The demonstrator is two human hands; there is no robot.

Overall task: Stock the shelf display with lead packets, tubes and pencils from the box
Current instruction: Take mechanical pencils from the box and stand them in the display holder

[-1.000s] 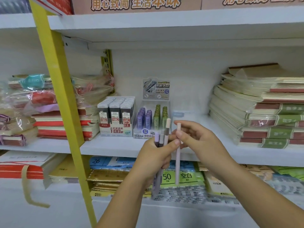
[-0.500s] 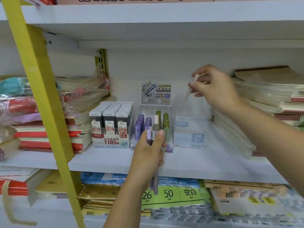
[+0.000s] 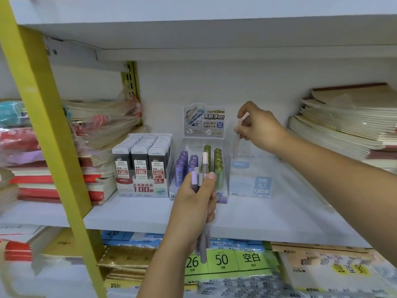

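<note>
The right hand (image 3: 261, 127) reaches in over the shelf (image 3: 133, 214), fingers curled, and pinches the top of one pale pink pencil (image 3: 237, 144) between thumb and fingertips. The pencil hangs nearly upright, its lower end down at the back of a clear display box (image 3: 250, 183) that stands at the right end of the row; whether the tip touches the box is hard to tell through the plastic.

The left hand (image 3: 193, 205) is held up in front of the shelf edge, wrapped round a small bundle of pencils (image 3: 203, 248). Their caps poke out above the thumb and their barrels hang below the palm.

Just behind that hand stands a clear stand of purple and green lead tubes (image 3: 194, 162), and beside it on the left a carton of lead packets (image 3: 142, 166). Stacked notebooks (image 3: 343, 125) fill the right of the shelf, and a yellow upright (image 3: 43, 117) crosses the left.
</note>
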